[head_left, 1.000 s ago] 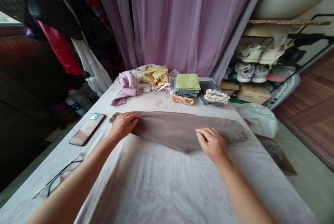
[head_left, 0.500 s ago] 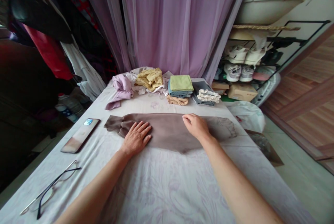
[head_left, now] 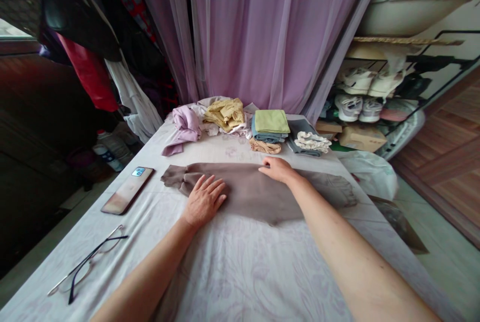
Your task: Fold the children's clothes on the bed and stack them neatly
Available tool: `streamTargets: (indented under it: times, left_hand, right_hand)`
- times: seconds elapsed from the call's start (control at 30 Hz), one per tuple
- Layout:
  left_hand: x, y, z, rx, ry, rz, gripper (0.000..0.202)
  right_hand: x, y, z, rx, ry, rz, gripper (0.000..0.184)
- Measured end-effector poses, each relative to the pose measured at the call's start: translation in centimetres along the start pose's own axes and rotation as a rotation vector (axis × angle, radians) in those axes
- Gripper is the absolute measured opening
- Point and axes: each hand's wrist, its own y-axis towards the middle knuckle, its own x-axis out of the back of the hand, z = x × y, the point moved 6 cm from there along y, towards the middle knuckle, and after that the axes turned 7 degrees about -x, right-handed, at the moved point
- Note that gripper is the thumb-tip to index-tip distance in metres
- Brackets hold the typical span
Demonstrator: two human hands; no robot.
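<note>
A brown garment [head_left: 247,197], which looks like a pair of trousers folded lengthwise, lies stretched across the bed or table in front of me. Both its ends are gathered. My left hand [head_left: 205,201] rests flat on its left part, fingers spread. Along the far edge, right of the middle, my right hand [head_left: 276,169] touches the cloth with bent fingers, and a small gap shows between thumb and forefinger. Its other fingertips are partly hidden.
Left of the garment are a phone [head_left: 128,190] and eyeglasses [head_left: 87,262]. Behind it lie crumpled clothes [head_left: 225,113], a folded stack with a green cloth [head_left: 271,121] on top, and dark folded cloth with a white ruffled piece [head_left: 312,141]. A purple curtain [head_left: 247,32] hangs beyond.
My right hand has slid slightly left and towards the garment's far edge, its fingers loosening from a curl. My left hand stays on the cloth. The whole view has shifted a little.
</note>
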Motion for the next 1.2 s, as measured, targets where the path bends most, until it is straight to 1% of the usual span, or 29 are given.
streamTargets:
  times: [0.07, 0.13, 0.2, 0.27, 0.33, 0.4, 0.43, 0.47, 0.53, 0.6, 0.67, 0.73, 0.87, 0.93, 1.0, 1.1, 1.2]
  left_hand:
    - [0.2, 0.0, 0.0, 0.001, -0.017, -0.006, 0.041]
    - [0.3, 0.0, 0.1, 0.027, -0.035, 0.005, 0.042]
    - [0.3, 0.0, 0.2, 0.061, -0.044, 0.024, 0.043]
    - [0.2, 0.1, 0.3, 0.085, -0.049, 0.050, 0.044]
    - [0.1, 0.2, 0.3, 0.095, -0.058, 0.078, 0.046]
    - [0.0, 0.2, 0.2, 0.098, -0.069, 0.096, 0.047]
    - [-0.1, 0.2, 0.2, 0.099, -0.073, 0.098, 0.046]
    - [-0.1, 0.2, 0.3, 0.102, -0.076, 0.095, 0.046]
    - [-0.2, 0.2, 0.3, 0.108, -0.078, 0.087, 0.044]
    - [-0.3, 0.2, 0.3, 0.113, -0.078, 0.084, 0.043]
    - [-0.3, 0.2, 0.3, 0.116, -0.081, 0.085, 0.042]
    - [-0.3, 0.2, 0.2, 0.116, -0.087, 0.088, 0.042]
    - [-0.2, 0.3, 0.2, 0.112, -0.095, 0.092, 0.042]
    - [-0.1, 0.3, 0.2, 0.109, -0.091, 0.091, 0.041]
    - [-0.1, 0.3, 0.2, 0.104, -0.088, 0.087, 0.041]
    - [-0.1, 0.3, 0.2, 0.103, -0.098, 0.079, 0.041]
    - [-0.1, 0.3, 0.2, 0.110, -0.106, 0.094, 0.041]
  right_hand:
    - [0.0, 0.1, 0.0, -0.032, -0.031, -0.039, 0.019]
    - [-0.4, 0.3, -0.2, -0.061, -0.053, -0.029, 0.022]
    - [-1.0, 0.7, -0.2, -0.060, -0.023, 0.028, 0.028]
    - [-1.3, 1.2, -0.1, -0.034, 0.060, 0.098, 0.032]
    - [-1.3, 1.9, 0.1, -0.008, 0.149, 0.159, 0.035]
    - [-0.9, 2.6, 0.4, -0.002, 0.197, 0.184, 0.046]
    - [-0.7, 2.9, 0.5, -0.002, 0.202, 0.194, 0.047]
    - [-0.5, 3.1, 0.8, 0.003, 0.199, 0.213, 0.044]
    - [-0.5, 2.9, 1.6, 0.036, 0.186, 0.280, 0.029]
    - [-0.8, 2.2, 2.5, 0.081, 0.184, 0.360, 0.016]
    - [-1.1, 1.2, 3.2, 0.115, 0.180, 0.409, 0.010]
    - [-1.4, 0.2, 3.6, 0.122, 0.141, 0.396, 0.009]
    - [-1.3, -1.2, 3.9, 0.112, 0.002, 0.227, 0.019]
    - [-1.1, -1.8, 4.2, 0.130, -0.043, 0.165, 0.020]
    - [-1.1, -2.3, 4.6, 0.165, -0.069, 0.134, 0.015]
    - [-1.2, -3.0, 5.1, 0.221, -0.083, 0.102, 0.013]
    - [-1.2, -3.5, 5.3, 0.235, -0.103, 0.077, 0.012]
